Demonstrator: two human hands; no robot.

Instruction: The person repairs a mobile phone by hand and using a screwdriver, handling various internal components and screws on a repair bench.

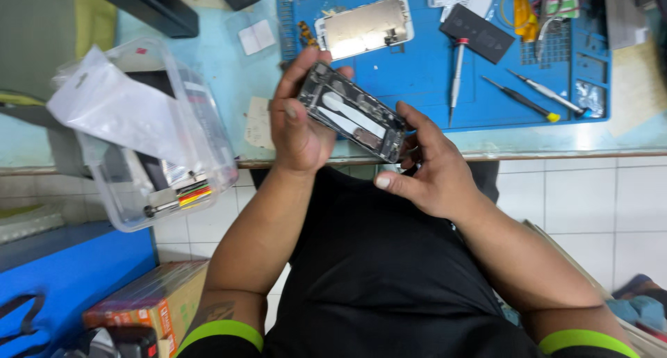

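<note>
Both hands hold an opened phone housing point(353, 112) above the near edge of the surface point(208, 59). The left hand point(299, 125) wraps its fingers round the housing's 9 o'clock end; the right hand point(424, 170) pinches the 4 o'clock end. At 12 o'clock a metal phone plate point(365, 26) lies on a blue mat point(424, 73), with 3 screwdrivers point(456, 80) at 2 o'clock. A clear plastic box point(149, 143) sits at 9 o'clock.

Bright, even overhead light, glare on the metal plate point(366, 26), wide-angle bending at the edges, slight softness.
</note>
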